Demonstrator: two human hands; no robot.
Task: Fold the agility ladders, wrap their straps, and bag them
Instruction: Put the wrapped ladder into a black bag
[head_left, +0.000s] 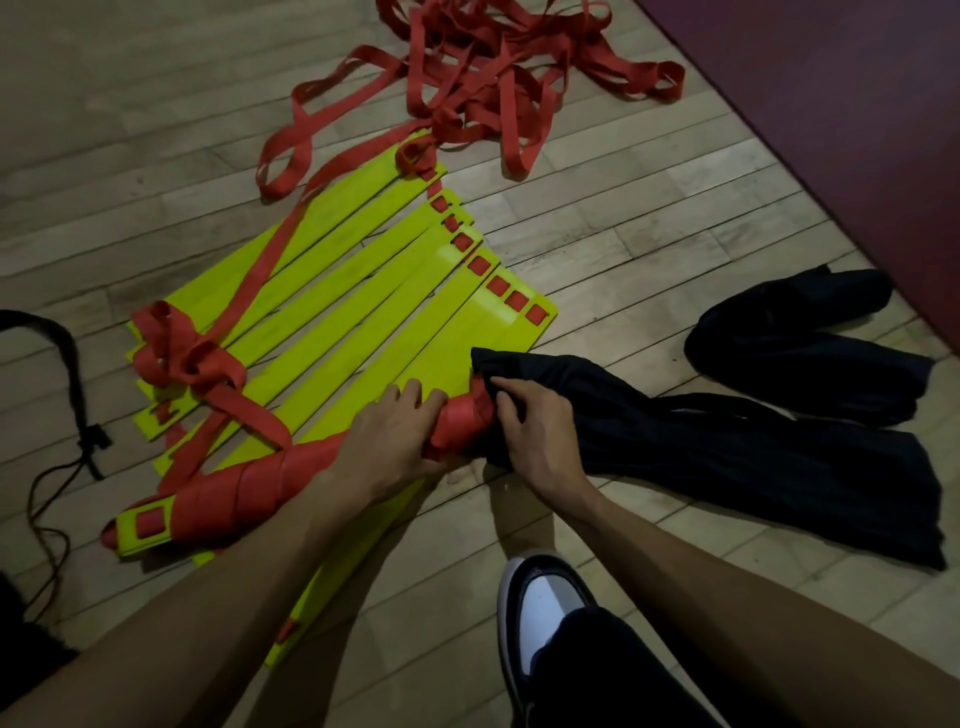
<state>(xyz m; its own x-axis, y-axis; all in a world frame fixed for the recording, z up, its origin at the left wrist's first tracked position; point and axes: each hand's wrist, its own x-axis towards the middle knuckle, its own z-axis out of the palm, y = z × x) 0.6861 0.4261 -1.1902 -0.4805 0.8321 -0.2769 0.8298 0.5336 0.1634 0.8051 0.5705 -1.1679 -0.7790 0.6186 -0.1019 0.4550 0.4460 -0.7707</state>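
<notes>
A folded agility ladder wrapped in red strap (228, 501) lies on the floor in front of me. My left hand (387, 436) grips its right end. My right hand (530, 431) holds the mouth of a black bag (753, 462), which touches that red end. Behind the bundle, a second ladder's yellow-green rungs (353, 306) lie fanned out flat, with red strap knotted over their left ends (182, 353). A loose tangle of red strap (493, 88) trails from the rungs at the back.
A second black bag (789, 343) lies on the wooden floor to the right. A black cord with a toggle (85, 431) lies at the left. My shoe (540, 608) is at the bottom. A dark red mat or wall (857, 104) borders the top right.
</notes>
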